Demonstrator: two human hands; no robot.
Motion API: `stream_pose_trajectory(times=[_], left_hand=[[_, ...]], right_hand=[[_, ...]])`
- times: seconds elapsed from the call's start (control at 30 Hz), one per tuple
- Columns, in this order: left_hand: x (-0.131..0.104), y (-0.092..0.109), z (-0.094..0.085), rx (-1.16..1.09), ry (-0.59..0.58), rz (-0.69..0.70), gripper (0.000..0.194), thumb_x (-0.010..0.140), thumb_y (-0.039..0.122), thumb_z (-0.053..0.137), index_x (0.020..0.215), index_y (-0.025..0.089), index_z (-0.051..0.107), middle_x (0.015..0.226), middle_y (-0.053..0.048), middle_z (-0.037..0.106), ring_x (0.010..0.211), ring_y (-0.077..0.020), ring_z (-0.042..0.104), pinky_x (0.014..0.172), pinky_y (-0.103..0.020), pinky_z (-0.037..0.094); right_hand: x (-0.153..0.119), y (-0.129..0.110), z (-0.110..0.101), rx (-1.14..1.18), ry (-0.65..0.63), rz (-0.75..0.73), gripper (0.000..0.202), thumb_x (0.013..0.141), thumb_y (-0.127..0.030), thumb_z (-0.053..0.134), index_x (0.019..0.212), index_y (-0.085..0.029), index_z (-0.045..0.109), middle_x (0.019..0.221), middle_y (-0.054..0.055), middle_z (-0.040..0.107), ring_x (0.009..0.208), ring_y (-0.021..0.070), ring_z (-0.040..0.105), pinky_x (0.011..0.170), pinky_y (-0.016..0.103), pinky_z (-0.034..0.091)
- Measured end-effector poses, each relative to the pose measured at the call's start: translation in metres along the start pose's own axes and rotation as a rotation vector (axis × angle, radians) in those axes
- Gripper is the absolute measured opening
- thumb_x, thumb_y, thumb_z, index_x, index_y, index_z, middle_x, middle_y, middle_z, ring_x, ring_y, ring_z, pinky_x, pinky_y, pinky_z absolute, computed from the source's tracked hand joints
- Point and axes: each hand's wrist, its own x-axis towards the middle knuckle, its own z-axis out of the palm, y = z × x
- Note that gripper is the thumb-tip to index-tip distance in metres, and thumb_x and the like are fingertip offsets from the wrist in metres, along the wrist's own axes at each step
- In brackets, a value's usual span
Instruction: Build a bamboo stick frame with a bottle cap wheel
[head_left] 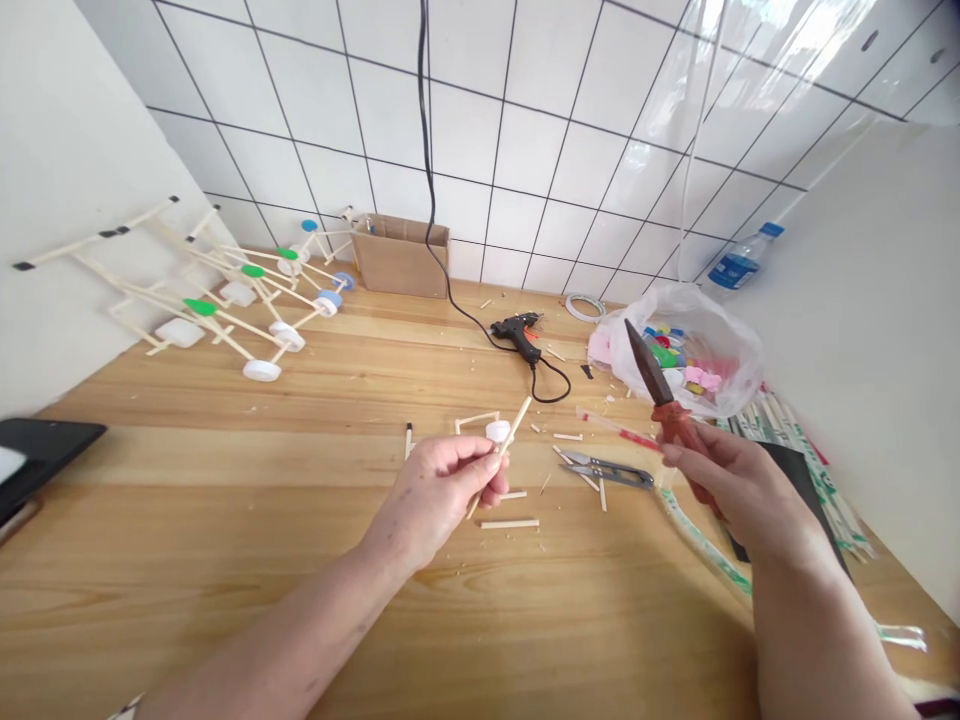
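Note:
My left hand point(465, 475) is closed around a thin wooden stick point(516, 424), which slants up to the right above the table. Just behind it are a white bottle cap point(497, 430) and a small stick frame point(477, 418). My right hand point(727, 480) grips a knife by its red handle point(679, 428), and the dark pointed blade point(646, 360) aims up and left. Between the hands lie grey thread snips point(609, 470), with cut stick pieces point(510, 524) scattered around. A red and clear thin tube point(637, 438) reaches toward the right hand.
Several stick models with bottle-cap wheels point(262, 370) stand at the left. Along the back are a cardboard box point(401, 255), a black glue gun point(519, 332), a tape roll point(585, 307) and a plastic bag of caps point(735, 350). Wrapped sticks point(795, 440) lie right; a phone point(52, 445) sits left.

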Motion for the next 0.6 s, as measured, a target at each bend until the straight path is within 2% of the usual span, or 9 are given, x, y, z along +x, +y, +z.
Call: stream_pose_trajectory(times=[0.07, 0.17, 0.27, 0.33, 0.4, 0.6], left_hand=[[0.000, 0.000, 0.000, 0.012, -0.011, 0.010, 0.022, 0.077, 0.028, 0.060, 0.060, 0.015, 0.063, 0.058, -0.001, 0.060, 0.053, -0.0107, 0.051, 0.055, -0.024, 0.040], [-0.001, 0.001, -0.001, 0.021, -0.011, 0.024, 0.021, 0.077, 0.027, 0.059, 0.061, 0.015, 0.063, 0.058, -0.001, 0.060, 0.053, -0.0108, 0.051, 0.055, -0.024, 0.040], [-0.001, 0.004, -0.002, 0.031, 0.003, 0.023, 0.019, 0.077, 0.027, 0.059, 0.063, 0.015, 0.064, 0.058, -0.001, 0.061, 0.053, -0.0114, 0.052, 0.054, -0.025, 0.040], [-0.002, 0.007, -0.002, 0.046, 0.008, 0.030, 0.019, 0.076, 0.027, 0.059, 0.061, 0.016, 0.064, 0.057, -0.001, 0.060, 0.053, -0.0116, 0.051, 0.054, -0.025, 0.040], [-0.003, 0.011, -0.001, 0.052, 0.008, 0.036, 0.021, 0.075, 0.026, 0.059, 0.057, 0.016, 0.063, 0.054, -0.001, 0.058, 0.052, -0.0117, 0.051, 0.054, -0.025, 0.040], [-0.003, 0.014, 0.000, 0.091, 0.016, 0.013, 0.023, 0.075, 0.025, 0.057, 0.054, 0.016, 0.061, 0.053, -0.001, 0.058, 0.050, -0.0113, 0.050, 0.053, -0.025, 0.040]], right_hand=[[-0.002, -0.003, 0.003, 0.261, -0.103, 0.062, 0.028, 0.078, -0.042, 0.062, 0.094, -0.019, 0.065, 0.087, 0.009, 0.067, 0.070, 0.0224, 0.062, 0.044, 0.027, 0.045], [-0.004, -0.007, 0.014, 0.606, -0.354, 0.081, 0.037, 0.078, -0.040, 0.061, 0.108, -0.018, 0.061, 0.101, 0.013, 0.064, 0.071, 0.0225, 0.061, 0.043, 0.029, 0.047], [-0.005, -0.012, 0.027, 0.767, -0.544, 0.090, 0.032, 0.077, -0.037, 0.062, 0.102, -0.018, 0.063, 0.106, 0.014, 0.065, 0.083, 0.0255, 0.063, 0.065, 0.039, 0.054], [-0.006, -0.015, 0.034, 0.800, -0.596, 0.109, 0.029, 0.074, -0.036, 0.065, 0.097, -0.017, 0.065, 0.108, 0.014, 0.066, 0.098, 0.0288, 0.061, 0.085, 0.046, 0.049], [-0.008, -0.019, 0.039, 0.780, -0.614, 0.128, 0.031, 0.072, -0.038, 0.068, 0.095, -0.018, 0.066, 0.108, 0.014, 0.066, 0.107, 0.0305, 0.058, 0.095, 0.049, 0.042], [-0.015, -0.027, 0.039, 0.618, -0.611, 0.051, 0.027, 0.071, -0.045, 0.069, 0.074, -0.019, 0.063, 0.091, 0.009, 0.067, 0.110, 0.0319, 0.055, 0.093, 0.046, 0.041]])
